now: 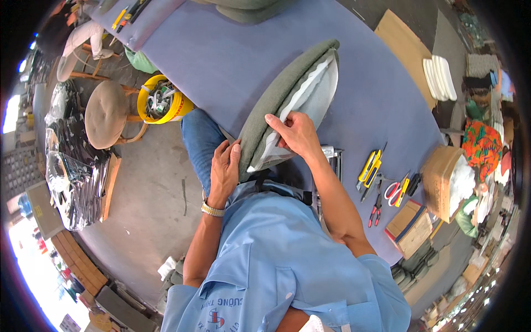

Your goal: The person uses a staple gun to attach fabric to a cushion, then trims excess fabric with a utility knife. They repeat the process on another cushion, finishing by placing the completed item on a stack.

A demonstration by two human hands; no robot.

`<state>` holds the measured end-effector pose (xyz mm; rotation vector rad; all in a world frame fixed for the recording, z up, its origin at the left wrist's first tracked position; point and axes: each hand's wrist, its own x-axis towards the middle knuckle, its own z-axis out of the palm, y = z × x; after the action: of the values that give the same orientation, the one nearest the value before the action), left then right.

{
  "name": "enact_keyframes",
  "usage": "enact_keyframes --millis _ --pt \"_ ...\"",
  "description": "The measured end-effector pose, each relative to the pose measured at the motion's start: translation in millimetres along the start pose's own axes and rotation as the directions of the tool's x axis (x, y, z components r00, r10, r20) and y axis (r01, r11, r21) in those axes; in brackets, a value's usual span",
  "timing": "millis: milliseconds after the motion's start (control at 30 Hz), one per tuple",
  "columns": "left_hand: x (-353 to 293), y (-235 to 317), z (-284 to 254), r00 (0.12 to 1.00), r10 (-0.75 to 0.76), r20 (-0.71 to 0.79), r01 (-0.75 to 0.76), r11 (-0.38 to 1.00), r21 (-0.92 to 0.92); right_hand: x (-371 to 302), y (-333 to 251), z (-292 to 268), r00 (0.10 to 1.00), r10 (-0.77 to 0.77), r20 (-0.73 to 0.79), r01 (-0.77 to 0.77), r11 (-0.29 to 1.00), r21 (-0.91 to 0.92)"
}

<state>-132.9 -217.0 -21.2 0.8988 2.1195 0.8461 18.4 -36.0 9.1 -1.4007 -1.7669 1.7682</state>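
Note:
A grey-green upholstered cushion (266,105) stands tilted on its edge before me, its lower end near my lap. White lining (301,99) shows along its open side. My left hand (224,166) grips the cushion's lower left edge, thumb and fingers closed on the fabric. Farther up the open side, my right hand (298,134) is closed on the edge of the white lining, its thumb lying on top. Some of the right fingers are hidden behind the hand and the fabric.
The cushion is over a blue-grey table (221,50). To the right lie yellow utility knives (369,169), scissors (393,191), red-handled pliers (375,210) and a cardboard box (440,182) with white stuffing. Left of the table stand a yellow bucket (145,102) of scraps and a round-seated stool (105,113).

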Motion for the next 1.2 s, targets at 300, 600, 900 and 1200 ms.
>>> enact_keyframes --millis 300,600,900,1200 --pt "-10 24 5 0.999 0.037 0.031 -0.031 0.984 -0.174 3 -7 11 0.999 -0.036 0.023 0.037 0.997 -0.066" --pt "-3 23 -12 0.995 0.095 -0.017 -0.097 0.992 -0.084 -67 34 -50 0.938 -0.153 -0.311 0.210 0.965 0.157" --pt "0 29 -16 0.996 0.094 0.012 -0.093 0.994 -0.055 -105 223 -27 0.866 -0.145 -0.478 -0.119 0.870 -0.479" --pt "-3 24 -12 0.989 0.147 -0.021 -0.148 0.989 -0.028 -103 135 -80 0.920 0.134 -0.367 -0.109 0.990 0.089"
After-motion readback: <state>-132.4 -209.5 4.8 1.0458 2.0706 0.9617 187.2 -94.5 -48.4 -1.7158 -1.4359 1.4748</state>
